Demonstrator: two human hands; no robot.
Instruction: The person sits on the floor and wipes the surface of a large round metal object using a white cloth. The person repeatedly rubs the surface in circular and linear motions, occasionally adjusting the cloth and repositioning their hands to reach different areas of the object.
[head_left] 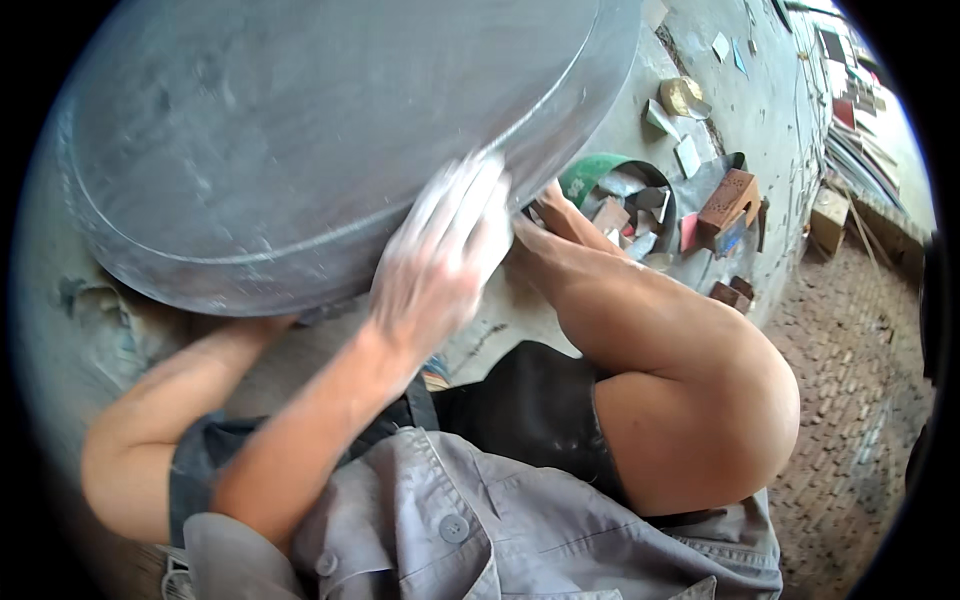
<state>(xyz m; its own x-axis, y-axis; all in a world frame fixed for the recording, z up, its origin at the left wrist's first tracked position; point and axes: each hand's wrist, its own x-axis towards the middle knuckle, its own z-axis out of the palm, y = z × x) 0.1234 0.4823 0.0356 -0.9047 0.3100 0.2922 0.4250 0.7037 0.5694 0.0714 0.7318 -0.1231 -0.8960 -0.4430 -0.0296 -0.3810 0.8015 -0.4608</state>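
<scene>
- Pan point(300, 130), big, round and grey, fills the upper left, tilted on edge before you.
- Your right hand point(440, 255) lies flat on its lower rim, fingers spread and blurred, gripping nothing.
- Your left hand is hidden under the pan; its grip can't be told, only the forearm shows.
- Green tub point(600, 175) of scraps sits just beyond your bent knee point(700, 400).
</scene>
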